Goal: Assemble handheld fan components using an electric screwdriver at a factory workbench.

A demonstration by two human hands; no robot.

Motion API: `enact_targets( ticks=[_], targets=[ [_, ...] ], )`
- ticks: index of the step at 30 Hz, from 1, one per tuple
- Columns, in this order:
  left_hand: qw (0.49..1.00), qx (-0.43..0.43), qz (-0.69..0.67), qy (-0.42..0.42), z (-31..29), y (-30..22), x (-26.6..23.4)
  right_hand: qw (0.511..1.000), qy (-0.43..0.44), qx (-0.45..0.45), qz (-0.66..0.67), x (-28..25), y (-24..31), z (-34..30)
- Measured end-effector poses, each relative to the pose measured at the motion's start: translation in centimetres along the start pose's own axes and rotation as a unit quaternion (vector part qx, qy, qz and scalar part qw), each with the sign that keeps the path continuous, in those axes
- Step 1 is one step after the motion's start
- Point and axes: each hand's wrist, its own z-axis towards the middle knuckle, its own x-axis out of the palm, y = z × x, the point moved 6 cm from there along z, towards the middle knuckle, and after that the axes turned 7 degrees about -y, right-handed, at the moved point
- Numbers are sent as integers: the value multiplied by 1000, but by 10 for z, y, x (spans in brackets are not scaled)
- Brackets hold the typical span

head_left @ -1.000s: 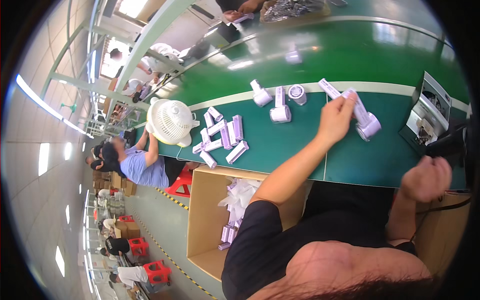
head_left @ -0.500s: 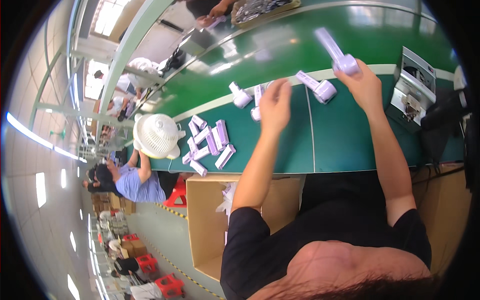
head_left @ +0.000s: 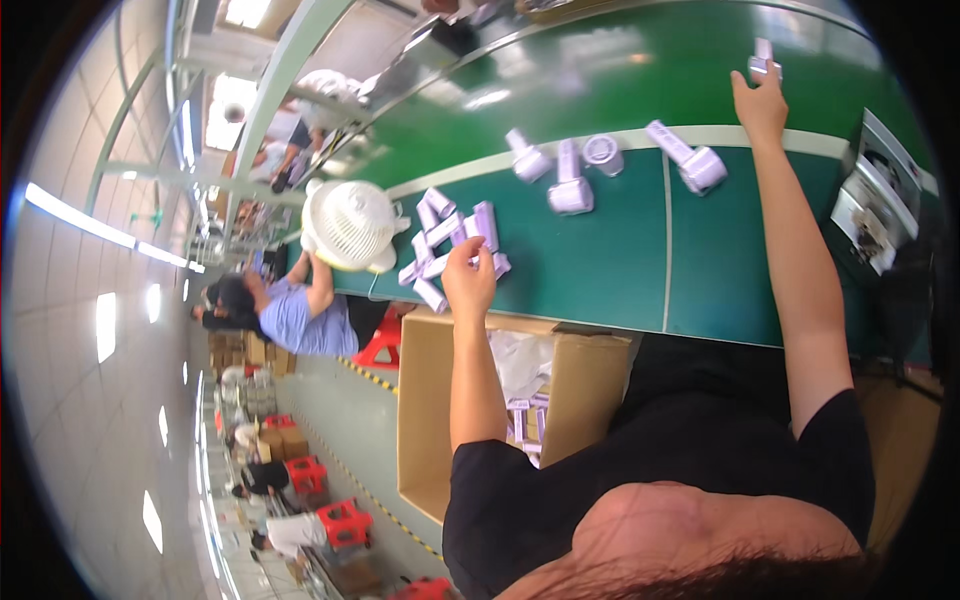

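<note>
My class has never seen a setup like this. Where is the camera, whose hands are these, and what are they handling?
There is no robot: these are one person's bare hands. A fisheye camera on their head looks down, so straight edges bend near the rim. The left hand is at a pile of small lilac pieces; whether it grips one is unclear. The right hand is at a pale device over the bright green surface; its grip is hard to judge. On the dark green table stands a round white appliance; four lilac devices are near its far edge.
</note>
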Motion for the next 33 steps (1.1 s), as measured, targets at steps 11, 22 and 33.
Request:
enact_targets(
  ticks=[11,22,33],
  targets=[
    [960,-15,242,139,-34,43,-8,814,409,-412,18,14,181,-203],
    [881,-254,-371,148,-49,4,23,827,455,-279,177,-102,165,-186],
    [813,-165,-415,373,-75,-98,75,818,469,-252,217,-203,87,-208]
  ],
)
